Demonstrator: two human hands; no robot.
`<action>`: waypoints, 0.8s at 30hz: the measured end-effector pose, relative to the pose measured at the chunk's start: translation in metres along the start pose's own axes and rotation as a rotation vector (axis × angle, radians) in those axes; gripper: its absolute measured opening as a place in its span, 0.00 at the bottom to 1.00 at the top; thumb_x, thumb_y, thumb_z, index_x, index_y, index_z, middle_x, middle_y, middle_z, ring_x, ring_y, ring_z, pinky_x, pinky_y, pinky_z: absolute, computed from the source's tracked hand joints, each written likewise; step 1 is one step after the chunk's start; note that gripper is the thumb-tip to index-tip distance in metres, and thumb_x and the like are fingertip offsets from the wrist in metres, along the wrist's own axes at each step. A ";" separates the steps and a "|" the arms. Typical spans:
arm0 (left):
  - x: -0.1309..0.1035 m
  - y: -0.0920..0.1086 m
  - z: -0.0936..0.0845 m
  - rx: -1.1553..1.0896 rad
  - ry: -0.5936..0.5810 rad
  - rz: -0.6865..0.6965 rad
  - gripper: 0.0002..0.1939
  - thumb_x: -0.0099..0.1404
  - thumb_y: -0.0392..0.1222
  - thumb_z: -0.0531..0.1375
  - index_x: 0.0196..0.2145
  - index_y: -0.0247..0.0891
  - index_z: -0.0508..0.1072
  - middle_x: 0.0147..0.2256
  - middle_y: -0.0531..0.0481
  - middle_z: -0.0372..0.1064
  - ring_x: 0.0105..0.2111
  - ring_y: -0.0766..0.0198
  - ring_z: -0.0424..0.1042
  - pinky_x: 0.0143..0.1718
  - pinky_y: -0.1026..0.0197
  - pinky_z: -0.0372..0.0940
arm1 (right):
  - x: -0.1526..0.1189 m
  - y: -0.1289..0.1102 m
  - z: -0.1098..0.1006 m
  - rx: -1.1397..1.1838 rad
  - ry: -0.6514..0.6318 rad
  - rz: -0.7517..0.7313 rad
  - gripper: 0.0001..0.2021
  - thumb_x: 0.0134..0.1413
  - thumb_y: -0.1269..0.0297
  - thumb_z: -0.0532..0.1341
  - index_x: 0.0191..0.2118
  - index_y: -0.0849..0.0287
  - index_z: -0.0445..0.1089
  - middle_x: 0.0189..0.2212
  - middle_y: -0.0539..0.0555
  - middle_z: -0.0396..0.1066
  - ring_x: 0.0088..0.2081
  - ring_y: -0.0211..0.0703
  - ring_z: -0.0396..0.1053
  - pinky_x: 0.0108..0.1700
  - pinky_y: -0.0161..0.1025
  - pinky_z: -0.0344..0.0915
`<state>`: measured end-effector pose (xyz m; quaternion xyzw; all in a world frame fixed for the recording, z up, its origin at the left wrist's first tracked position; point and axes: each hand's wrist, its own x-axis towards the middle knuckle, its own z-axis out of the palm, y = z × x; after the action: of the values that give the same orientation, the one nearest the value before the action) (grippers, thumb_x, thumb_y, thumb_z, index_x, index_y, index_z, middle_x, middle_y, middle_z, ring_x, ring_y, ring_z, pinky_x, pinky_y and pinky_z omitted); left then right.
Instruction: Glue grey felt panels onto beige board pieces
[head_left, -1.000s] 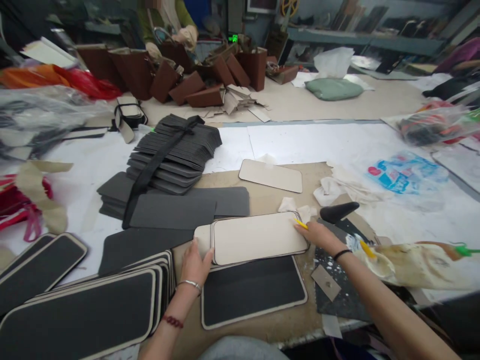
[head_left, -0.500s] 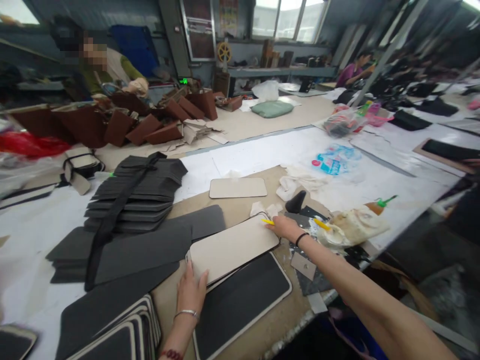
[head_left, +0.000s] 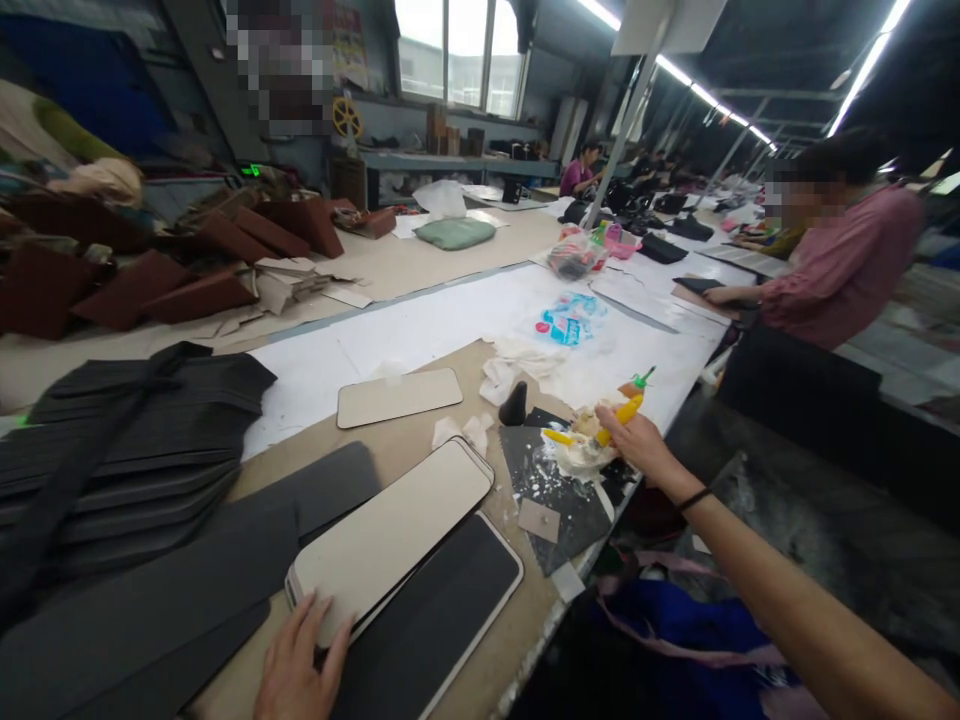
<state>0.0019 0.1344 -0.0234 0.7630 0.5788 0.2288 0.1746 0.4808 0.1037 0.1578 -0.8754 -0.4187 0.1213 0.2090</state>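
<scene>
My right hand [head_left: 634, 440] is closed round the thick yellow handle of a brush [head_left: 621, 418]. The brush's lower end is over a mound of whitish paste [head_left: 581, 458] on a spattered dark board [head_left: 517, 450]. A second yellow handle [head_left: 557, 437] lies against the paste. My left hand [head_left: 300, 655] rests with spread fingers on the near end of a small stack of beige rounded panels [head_left: 397, 520]. Under and beside that stack lies a black panel with a pale border [head_left: 442, 610]. Another beige panel [head_left: 401, 397] lies farther back.
Dark grey panels [head_left: 187, 590] and a strapped black stack [head_left: 142, 430] lie at left. A black pointed object [head_left: 514, 403] and crumpled white cloth [head_left: 517, 365] are behind the board. Brown pieces [head_left: 225, 240] fill the back left. A co-worker in pink [head_left: 840, 260] works at right.
My right hand has moved from the far end of the beige panel to the paste, carrying the brush. My left hand stays at the stack's near end. The view has swung right.
</scene>
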 end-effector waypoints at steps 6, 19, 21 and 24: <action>0.003 0.000 -0.003 -0.004 -0.025 -0.019 0.22 0.53 0.60 0.47 0.34 0.45 0.70 0.40 0.44 0.69 0.48 0.49 0.64 0.51 0.46 0.59 | 0.009 0.025 0.019 0.031 -0.095 0.056 0.17 0.52 0.51 0.49 0.34 0.59 0.66 0.28 0.53 0.71 0.27 0.42 0.69 0.33 0.35 0.62; 0.003 0.009 -0.008 0.047 0.020 -0.010 0.29 0.56 0.63 0.46 0.40 0.35 0.68 0.46 0.36 0.65 0.48 0.49 0.65 0.53 0.47 0.58 | 0.015 0.027 0.036 -0.267 -0.201 -0.303 0.10 0.51 0.58 0.54 0.32 0.59 0.67 0.35 0.56 0.68 0.38 0.44 0.65 0.42 0.38 0.59; 0.002 0.013 -0.012 0.043 0.004 -0.042 0.28 0.56 0.62 0.47 0.40 0.37 0.69 0.46 0.38 0.65 0.48 0.50 0.65 0.53 0.49 0.58 | 0.009 0.023 0.036 -0.327 -0.321 -0.462 0.08 0.51 0.60 0.55 0.30 0.58 0.66 0.35 0.57 0.67 0.39 0.45 0.64 0.43 0.39 0.59; 0.003 0.015 -0.015 0.038 -0.032 -0.056 0.24 0.58 0.58 0.49 0.41 0.38 0.70 0.48 0.40 0.65 0.49 0.53 0.64 0.53 0.50 0.58 | 0.003 0.024 0.036 -0.374 -0.412 -0.591 0.10 0.52 0.59 0.53 0.26 0.56 0.65 0.32 0.58 0.66 0.37 0.46 0.63 0.42 0.41 0.60</action>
<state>0.0068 0.1328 -0.0025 0.7534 0.6011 0.2004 0.1759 0.4857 0.1020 0.1147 -0.6975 -0.7004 0.1506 -0.0161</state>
